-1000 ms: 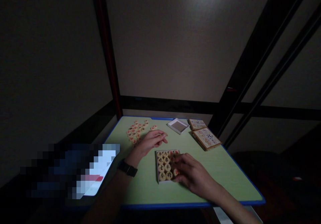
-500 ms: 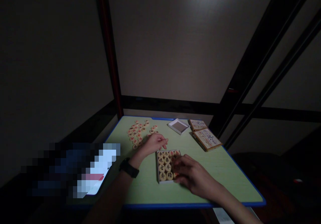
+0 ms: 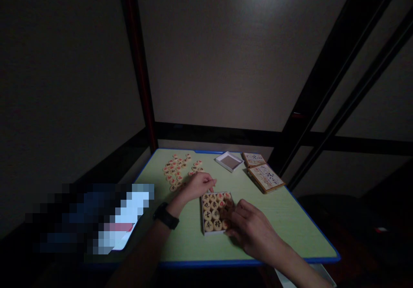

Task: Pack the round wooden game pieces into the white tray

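A shallow box point(image 3: 203, 215) holds round wooden Chinese chess pieces point(image 3: 208, 225) packed in rows, with black and red characters. My right hand point(image 3: 250, 223) reaches over the box's right side, its bent fingers closed at the pieces there. Those fingers hide part of the right columns. My left hand point(image 3: 201, 184), below a black wristwatch point(image 3: 166, 216), hovers just beyond the box's far left corner. Its fingers are curled together, and whatever they may hold is hidden. Loose Chinese chess pieces point(image 3: 176, 167) lie scattered on the table past my left hand.
On the green table point(image 3: 277, 232) with a blue edge, an open box lid point(image 3: 229, 162) lies at the back. Two decorated boxes point(image 3: 266, 177) are at the back right, one partly over the other. A lit screen point(image 3: 129, 219), partly pixelated, stands at the left edge.
My right hand's fingers have shifted slightly at the box's right side, exposing more of a red piece in the second row. My left hand stays almost still.
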The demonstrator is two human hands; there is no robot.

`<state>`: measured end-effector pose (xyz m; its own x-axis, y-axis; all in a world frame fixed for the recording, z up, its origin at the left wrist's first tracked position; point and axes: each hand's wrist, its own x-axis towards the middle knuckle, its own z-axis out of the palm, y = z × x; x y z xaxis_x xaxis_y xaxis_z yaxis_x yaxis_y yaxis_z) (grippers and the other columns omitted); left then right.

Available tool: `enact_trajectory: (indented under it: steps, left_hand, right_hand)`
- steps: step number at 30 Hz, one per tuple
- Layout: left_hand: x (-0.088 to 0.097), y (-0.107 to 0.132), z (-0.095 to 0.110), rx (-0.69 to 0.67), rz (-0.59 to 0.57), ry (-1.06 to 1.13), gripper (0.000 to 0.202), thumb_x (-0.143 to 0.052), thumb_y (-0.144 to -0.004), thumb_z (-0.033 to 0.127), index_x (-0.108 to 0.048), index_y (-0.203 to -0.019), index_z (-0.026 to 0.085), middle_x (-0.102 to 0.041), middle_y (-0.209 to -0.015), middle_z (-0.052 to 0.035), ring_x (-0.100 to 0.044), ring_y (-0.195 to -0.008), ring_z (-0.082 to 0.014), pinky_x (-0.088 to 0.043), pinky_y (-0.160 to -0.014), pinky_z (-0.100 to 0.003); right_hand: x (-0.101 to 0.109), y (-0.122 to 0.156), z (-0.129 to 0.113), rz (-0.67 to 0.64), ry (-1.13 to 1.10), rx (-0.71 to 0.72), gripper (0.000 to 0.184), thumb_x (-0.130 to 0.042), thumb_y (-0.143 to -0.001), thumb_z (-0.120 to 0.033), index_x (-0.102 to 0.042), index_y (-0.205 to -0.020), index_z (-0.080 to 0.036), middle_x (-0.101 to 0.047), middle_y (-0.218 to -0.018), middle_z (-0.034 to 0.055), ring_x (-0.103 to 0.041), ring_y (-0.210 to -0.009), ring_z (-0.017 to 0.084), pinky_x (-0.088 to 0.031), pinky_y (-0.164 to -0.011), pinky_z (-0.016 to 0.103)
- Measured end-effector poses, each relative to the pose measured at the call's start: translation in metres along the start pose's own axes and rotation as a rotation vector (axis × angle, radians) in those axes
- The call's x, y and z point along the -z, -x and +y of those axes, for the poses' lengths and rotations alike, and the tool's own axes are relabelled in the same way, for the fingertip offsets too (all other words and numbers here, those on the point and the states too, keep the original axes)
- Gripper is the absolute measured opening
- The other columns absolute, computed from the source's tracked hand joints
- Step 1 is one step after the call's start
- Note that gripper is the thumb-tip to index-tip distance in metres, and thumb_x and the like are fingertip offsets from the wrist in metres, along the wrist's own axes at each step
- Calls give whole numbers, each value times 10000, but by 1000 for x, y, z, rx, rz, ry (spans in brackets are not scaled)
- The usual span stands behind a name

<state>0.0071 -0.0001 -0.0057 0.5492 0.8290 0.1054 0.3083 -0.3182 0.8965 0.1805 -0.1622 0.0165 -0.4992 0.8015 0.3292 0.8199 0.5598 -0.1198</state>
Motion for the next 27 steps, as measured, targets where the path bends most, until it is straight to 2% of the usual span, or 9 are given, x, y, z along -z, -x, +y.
enact_trajectory:
  steps: [6,11,15,19,22,27]
  left_hand:
    - [1,1,2,10,10,-21,244,-581,-822,339,-613,-652,168,-691,-627,-27,-567,-551,-132,-364,-507,-221]
    - [1,2,4,16,4,-18,240,-586,-821,323,-611,-636,171,-691,-618,-17,-551,-537,-122,-358,-501,-214]
    - [1,3,6,10,10,-39,240,-578,-826,314,-615,-637,171,-693,-618,-19,-542,-533,-119,-354,-494,-210]
    - [2,2,4,-6,15,-56,270,-576,-835,352,-631,-650,163,-700,-631,-33,-552,-545,-128,-359,-491,-213]
    - [1,1,3,-16,10,-52,276,-579,-833,359,-627,-650,158,-698,-632,-38,-553,-545,-129,-359,-492,-214]
    - [1,1,3,-11,9,-50,266,-571,-835,339,-625,-647,159,-696,-636,-37,-553,-549,-128,-360,-502,-218]
  right_hand:
    - [-3,0,-1,38,0,22,45,-651,-851,-192,-637,-894,-188,-675,-823,73,-527,-770,225,-474,-708,355]
    - [-12,6,1,135,-47,4,74,-626,-834,-141,-608,-825,-212,-666,-772,59,-548,-765,219,-477,-667,335]
    - [-22,17,-2,231,-80,-8,88,-588,-885,-153,-617,-935,-219,-698,-778,51,-584,-808,229,-496,-684,345]
    - [-30,26,-11,293,-72,-44,259,-567,-924,-188,-585,-1179,-233,-737,-983,88,-609,-1048,274,-521,-825,410]
    - [-34,28,-15,291,-75,-52,345,-555,-933,-201,-542,-1277,-217,-680,-1204,141,-556,-1223,287,-523,-917,432]
    - [-39,29,-10,315,-129,-54,330,-549,-935,-189,-532,-1264,-208,-628,-1278,161,-582,-1209,266,-548,-932,413]
